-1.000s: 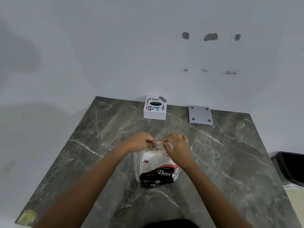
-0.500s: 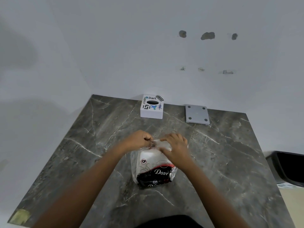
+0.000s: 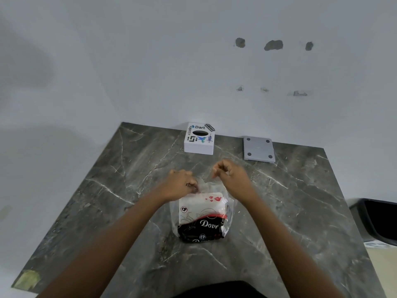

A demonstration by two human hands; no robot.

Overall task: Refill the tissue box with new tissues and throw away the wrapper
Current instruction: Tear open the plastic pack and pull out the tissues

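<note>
A pack of tissues in a clear plastic wrapper [image 3: 202, 218], printed black, red and white, lies on the dark marble table [image 3: 133, 168] in front of me. My left hand [image 3: 179, 186] pinches the wrapper's far end on the left. My right hand [image 3: 231, 175] pinches the same end on the right and is raised a little, stretching the plastic between both hands. The white tissue box [image 3: 199, 138], with stickers and a dark oval slot on top, stands at the table's far edge against the wall.
A flat grey plate [image 3: 258, 149] with corner dots lies right of the tissue box. A black bin [image 3: 378, 220] stands on the floor off the table's right edge. A white wall rises behind the table.
My hands have drawn apart at the pack's far end. The right hand has lifted up and away, and the wrapper's end now looks pulled open between them.
</note>
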